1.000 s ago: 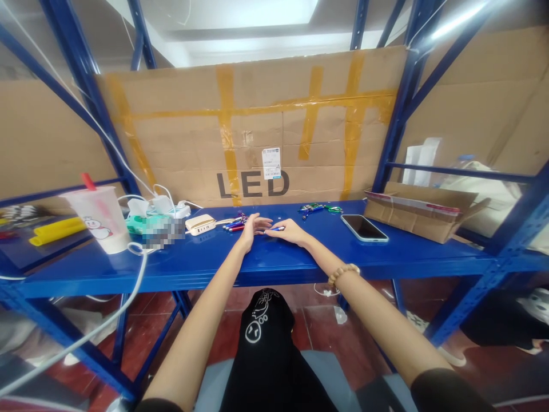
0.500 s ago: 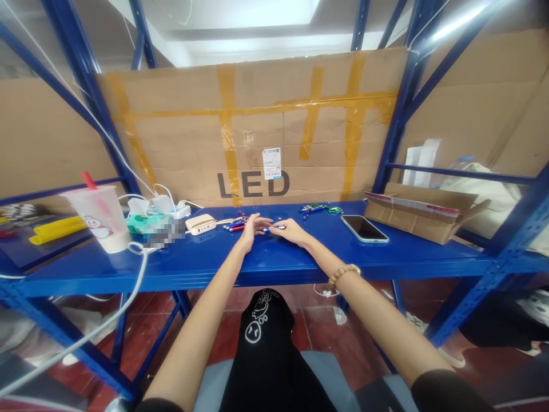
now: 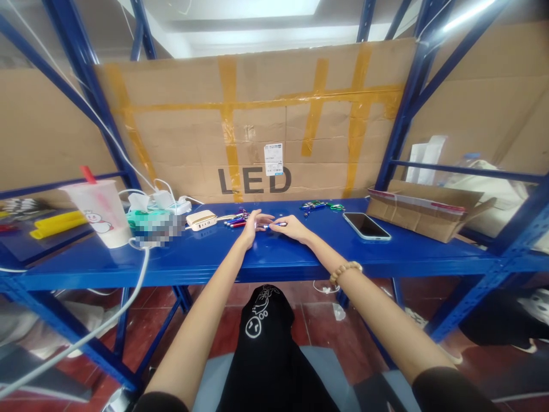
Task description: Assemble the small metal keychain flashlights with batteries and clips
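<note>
A slim blue pen-like piece with a pale, shiny part [image 3: 278, 224] lies level between my hands, just above the blue tabletop. My right hand [image 3: 294, 228] is closed on it, thumb and fingers pinching its right part. At its left end, my left hand [image 3: 255, 227] has the tip at its fingers; the upper fingers reach out loosely and the exact grip is partly hidden. Just beyond my left hand lies a small pile of slim red and blue pieces [image 3: 235, 221]. Farther back, to the right, is a cluster of green and blue pieces [image 3: 321, 207].
A cream power bank [image 3: 201, 220], a plastic cup [image 3: 100, 214] with a red straw and a white cable [image 3: 139, 280] are on the left. To the right lie a phone [image 3: 366, 226] and an open cardboard box [image 3: 422, 210]. A large cardboard sheet [image 3: 180, 143] stands behind the tabletop [image 3: 291, 257].
The view has tilted slightly. Both hands stay at nearly the same spot with the blue pen-like piece between them; only small finger shifts show.
</note>
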A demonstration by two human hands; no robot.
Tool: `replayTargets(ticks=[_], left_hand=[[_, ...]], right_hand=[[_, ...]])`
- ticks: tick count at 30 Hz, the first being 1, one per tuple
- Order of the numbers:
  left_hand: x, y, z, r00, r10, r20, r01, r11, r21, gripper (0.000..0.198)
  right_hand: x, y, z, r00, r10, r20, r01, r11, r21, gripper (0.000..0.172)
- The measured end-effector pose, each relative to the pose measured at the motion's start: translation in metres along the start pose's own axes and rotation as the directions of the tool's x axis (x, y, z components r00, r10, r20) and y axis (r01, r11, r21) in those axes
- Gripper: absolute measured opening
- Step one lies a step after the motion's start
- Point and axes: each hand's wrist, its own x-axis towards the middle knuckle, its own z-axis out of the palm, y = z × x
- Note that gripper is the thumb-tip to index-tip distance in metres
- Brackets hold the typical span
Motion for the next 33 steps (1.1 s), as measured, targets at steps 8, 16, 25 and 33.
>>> replayTargets(ticks=[8, 16, 25, 33], left_hand=[[0.002, -0.001, 0.001, 1.0, 0.004, 0.002, -0.004, 1.0, 0.004, 0.057], [0.002, -0.002, 0.0, 1.0, -0.004, 0.002, 0.004, 1.0, 0.016, 0.059], [0.003, -0.002, -0.001, 1.0, -0.016, -0.002, 0.016, 0.999, 0.029, 0.06], [0.002, -0.001, 0.0, 1.0, -0.024, -0.012, 0.024, 0.999, 0.023, 0.058]], right_hand=[[0.003, 0.005, -0.001, 1.0, -0.02, 0.014, 0.021, 0.999, -0.036, 0.044], [0.003, 0.003, -0.002, 1.0, -0.016, 0.004, 0.016, 0.998, -0.063, 0.041], [-0.003, -0.005, -0.001, 1.0, -0.009, 0.018, 0.01, 1.0, -0.022, 0.041], [-0.003, -0.005, -0.001, 0.999, 0.012, 0.029, -0.012, 1.0, -0.012, 0.04]])
